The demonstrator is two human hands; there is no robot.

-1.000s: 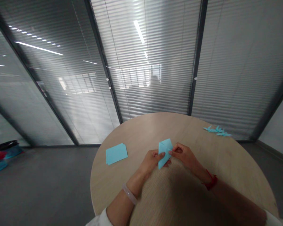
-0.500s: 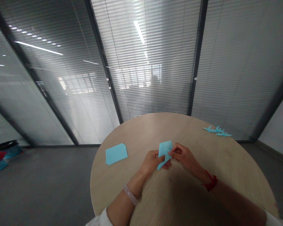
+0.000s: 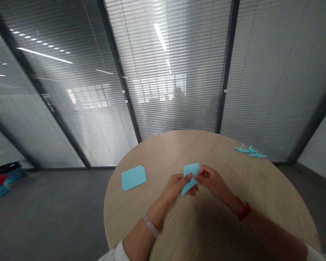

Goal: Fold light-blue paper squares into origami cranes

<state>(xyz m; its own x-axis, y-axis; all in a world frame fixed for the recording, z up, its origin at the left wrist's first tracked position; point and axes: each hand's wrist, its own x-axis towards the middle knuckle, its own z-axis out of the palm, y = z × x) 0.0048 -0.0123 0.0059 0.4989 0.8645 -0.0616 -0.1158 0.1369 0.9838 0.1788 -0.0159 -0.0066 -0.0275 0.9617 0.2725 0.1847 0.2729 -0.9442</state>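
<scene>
A folded sheet of light blue paper is held up between my two hands, just above the tabletop. My left hand grips it from the left, thumb pressed on its front face and fingers behind it. At the paper's right edge, the thumb and fingertips of my right hand pinch it. The paper narrows to a point at its lower left. Its rear side is hidden from me.
A small stack of blue paper lies on the left of the round wooden table. Several folded blue paper cranes sit near the far right edge. Behind stand glass panels with blinds. Red, blue and black containers are on the floor at left.
My left thumb has slid up the front of the paper, toward its middle. The paper has shifted very slightly to the right, while my right hand keeps its pinch.
</scene>
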